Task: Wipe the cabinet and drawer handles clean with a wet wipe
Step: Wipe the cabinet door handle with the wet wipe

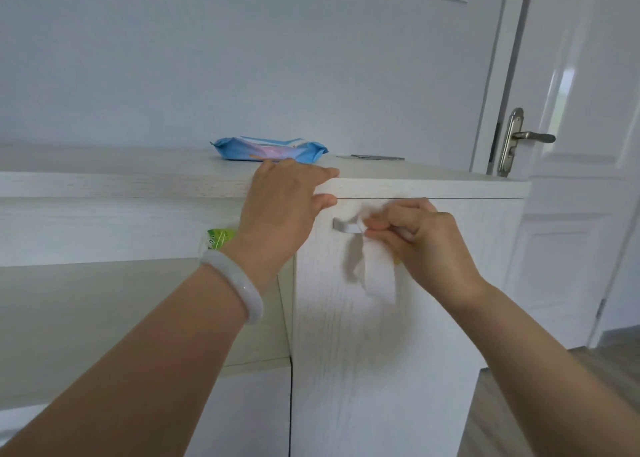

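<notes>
We see soft, even daylight, glare on the door [568, 86], faint shadow under the wipe [379, 276], wide-angle edge bending, slight blur.

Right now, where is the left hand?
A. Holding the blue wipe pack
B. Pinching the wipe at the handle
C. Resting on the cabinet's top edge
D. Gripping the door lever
C: the left hand lies with straight fingers over the cabinet top edge, while the right hand pinches the wet wipe on the handle.
</notes>
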`<state>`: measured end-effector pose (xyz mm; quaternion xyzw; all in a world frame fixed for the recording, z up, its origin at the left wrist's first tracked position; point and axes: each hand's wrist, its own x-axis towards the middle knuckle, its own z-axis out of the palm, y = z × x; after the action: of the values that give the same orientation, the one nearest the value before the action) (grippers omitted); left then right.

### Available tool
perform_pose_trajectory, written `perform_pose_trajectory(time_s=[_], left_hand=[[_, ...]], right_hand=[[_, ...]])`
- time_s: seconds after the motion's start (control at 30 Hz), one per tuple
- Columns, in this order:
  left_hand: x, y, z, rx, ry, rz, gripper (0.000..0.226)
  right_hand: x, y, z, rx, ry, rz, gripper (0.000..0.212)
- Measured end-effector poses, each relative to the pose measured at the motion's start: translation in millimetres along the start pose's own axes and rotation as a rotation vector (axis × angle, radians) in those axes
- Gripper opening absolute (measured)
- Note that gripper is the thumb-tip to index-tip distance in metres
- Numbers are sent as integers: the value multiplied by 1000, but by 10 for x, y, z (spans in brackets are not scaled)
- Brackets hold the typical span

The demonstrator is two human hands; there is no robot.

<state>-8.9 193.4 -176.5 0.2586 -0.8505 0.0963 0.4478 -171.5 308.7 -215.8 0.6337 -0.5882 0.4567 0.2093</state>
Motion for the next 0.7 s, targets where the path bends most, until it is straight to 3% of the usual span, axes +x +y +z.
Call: perform_pose_trajectory(time_s=[0.13,0.27,0.33,0.43,0.53,0.7], left_hand=[[-13,21,0,-20,37,-9,40],[-10,31,4,-7,20,-28,40],[-8,39,-3,4,9,-33,41],[-15,58,-14,11,-3,-48,41],[-28,90,-39,8,-9,-53,41],[-19,73,-36,14,-29,-56,42]], right_hand=[[-128,211,-169,-56,132,79,11],[-125,271,-225,-180,364,111,11],[-105,237,-169,-48,346,226,16],[-146,180,-32,355,291,464,23],[-212,128,5,625,305,571,26],[-257,34,17,639,402,584,21]])
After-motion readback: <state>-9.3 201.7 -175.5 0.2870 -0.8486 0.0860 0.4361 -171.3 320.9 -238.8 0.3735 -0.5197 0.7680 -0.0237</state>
